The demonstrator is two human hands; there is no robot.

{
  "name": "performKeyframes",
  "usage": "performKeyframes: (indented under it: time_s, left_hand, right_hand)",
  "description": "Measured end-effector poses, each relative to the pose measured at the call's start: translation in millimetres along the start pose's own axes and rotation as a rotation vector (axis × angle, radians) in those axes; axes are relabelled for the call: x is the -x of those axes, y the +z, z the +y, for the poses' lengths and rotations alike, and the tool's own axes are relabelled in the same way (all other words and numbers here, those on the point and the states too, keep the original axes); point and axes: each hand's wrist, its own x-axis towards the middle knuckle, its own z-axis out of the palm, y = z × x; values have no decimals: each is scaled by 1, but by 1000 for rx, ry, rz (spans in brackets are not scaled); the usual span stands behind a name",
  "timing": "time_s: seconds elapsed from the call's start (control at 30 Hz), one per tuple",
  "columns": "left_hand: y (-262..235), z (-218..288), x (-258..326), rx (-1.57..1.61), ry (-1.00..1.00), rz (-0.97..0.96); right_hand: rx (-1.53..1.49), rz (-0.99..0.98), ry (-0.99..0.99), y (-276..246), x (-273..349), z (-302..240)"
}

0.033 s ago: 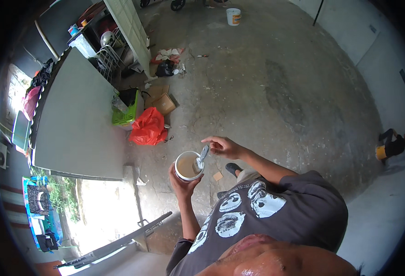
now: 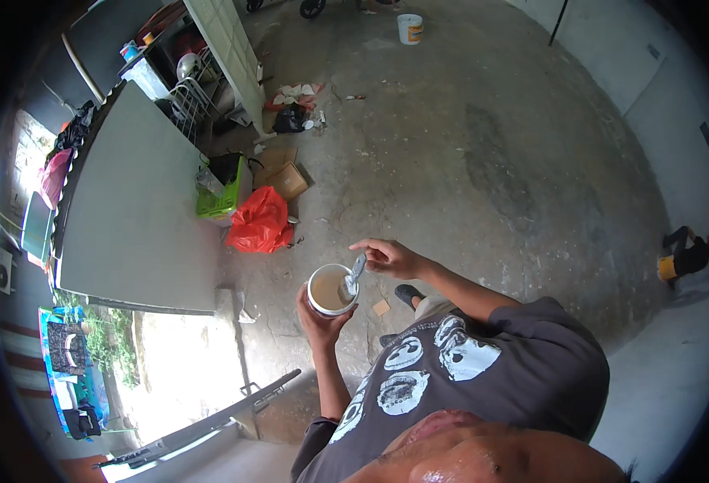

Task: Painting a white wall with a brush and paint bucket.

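Observation:
My left hand [image 2: 319,328] is wrapped round a white plastic tub [image 2: 312,288] from below and the left, holding it up in front of my chest. Pale beige liquid covers the inside of the tub. A short tool smeared with grey and white [image 2: 359,266] leans on the tub's right rim, its whitish lower end inside; whether it is a brush or a scraper does not show. Beside the tool's handle is my right hand [image 2: 393,258], with the index finger stretched out and the other fingers loosely bent. No clear grip on the handle is visible.
On the concrete floor at left lie a red plastic bag [image 2: 259,221], a green bin [image 2: 219,201] and a cardboard box [image 2: 288,182]. A white bucket [image 2: 409,30] stands far ahead. Near the right wall is a person in dark clothes [image 2: 696,253] beside a yellow container [image 2: 667,268].

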Motion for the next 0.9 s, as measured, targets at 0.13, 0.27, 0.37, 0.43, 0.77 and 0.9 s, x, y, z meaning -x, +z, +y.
performKeyframes:
  time_s: [0.13,0.27,0.37,0.43,0.77,0.9]
  left_hand:
    - [-5,-11,19,-102,66,-33]
    - [-15,-13,10,-245,95,-30]
    - [-19,-17,7,-299,123,-19]
    - [-21,-22,9,-271,116,10]
    - [-16,-8,7,-348,164,61]
    - [27,15,-1,-403,176,32]
  right_hand:
    - [31,-52,-6,29,2,-25]
    - [230,-61,-29,47,-12,-36]
    - [302,-67,-26,55,-16,-30]
    - [315,-1,-94,58,-17,-32]
    - [230,152,-186,21,-11,-47]
    - [266,218,-196,-30,16,-52]
